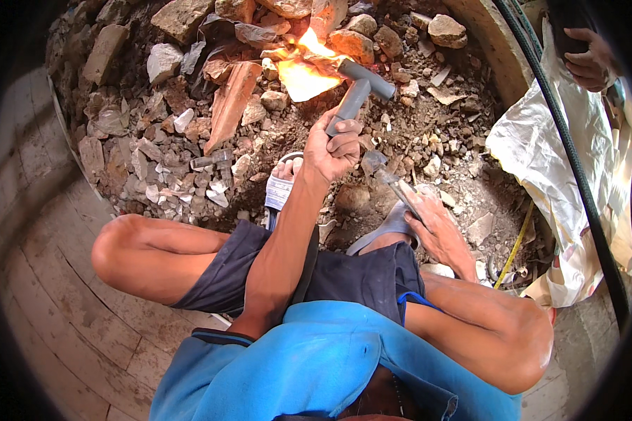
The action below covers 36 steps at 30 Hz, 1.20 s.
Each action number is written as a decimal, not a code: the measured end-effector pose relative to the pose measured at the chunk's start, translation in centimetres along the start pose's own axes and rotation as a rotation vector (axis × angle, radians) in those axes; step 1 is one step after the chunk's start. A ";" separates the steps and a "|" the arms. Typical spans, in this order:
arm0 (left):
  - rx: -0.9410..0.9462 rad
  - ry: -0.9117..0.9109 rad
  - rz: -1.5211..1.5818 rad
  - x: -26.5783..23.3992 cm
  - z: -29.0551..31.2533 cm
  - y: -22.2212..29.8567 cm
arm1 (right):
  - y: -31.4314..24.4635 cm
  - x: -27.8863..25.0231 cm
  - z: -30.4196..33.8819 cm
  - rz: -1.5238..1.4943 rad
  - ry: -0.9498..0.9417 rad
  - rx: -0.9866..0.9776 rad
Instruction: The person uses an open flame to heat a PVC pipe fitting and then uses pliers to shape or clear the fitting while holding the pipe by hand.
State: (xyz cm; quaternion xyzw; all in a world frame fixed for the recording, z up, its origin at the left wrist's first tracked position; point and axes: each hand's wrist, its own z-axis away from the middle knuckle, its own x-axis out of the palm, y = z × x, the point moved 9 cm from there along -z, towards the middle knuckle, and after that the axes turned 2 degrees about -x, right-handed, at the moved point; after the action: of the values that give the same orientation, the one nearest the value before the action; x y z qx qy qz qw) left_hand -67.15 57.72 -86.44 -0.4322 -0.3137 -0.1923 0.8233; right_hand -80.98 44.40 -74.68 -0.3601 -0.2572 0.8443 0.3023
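Observation:
My left hand is closed round the stem of a grey plastic pipe piece, shaped like a T. One end of its crosspiece reaches into the orange flames; the other end points right, away from them. Lower and to the right, my right hand grips a hammer-like tool with a pale handle and a small dark head. That head hangs over the rubble between my feet. The fingers of my right hand are partly hidden, and the tool's exact kind is hard to make out.
Broken bricks, stones and plaster chips cover the ground around the fire. At the right, a black cable runs past a white sack. Another person's hand shows at upper right. A yellow strip lies near my right knee.

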 end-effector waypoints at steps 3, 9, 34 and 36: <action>-0.019 0.038 0.052 0.0 0.2 0.7 | 0.5 0.4 0.1 0.014 0.006 0.008; -0.050 0.019 0.145 1.1 0.2 2.0 | 0.3 0.3 -0.2 -0.010 0.001 -0.016; -0.042 -0.073 0.098 4.1 -2.1 0.2 | -0.5 -0.3 0.0 -0.025 0.046 -0.058; -0.010 -0.040 0.135 5.0 -2.2 0.0 | -0.6 -0.4 0.1 -0.027 0.051 -0.056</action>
State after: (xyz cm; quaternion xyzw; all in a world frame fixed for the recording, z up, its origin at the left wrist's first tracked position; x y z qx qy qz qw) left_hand -62.73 55.63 -83.92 -0.4604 -0.2991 -0.1292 0.8257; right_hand -80.64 44.50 -74.03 -0.3862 -0.2778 0.8232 0.3100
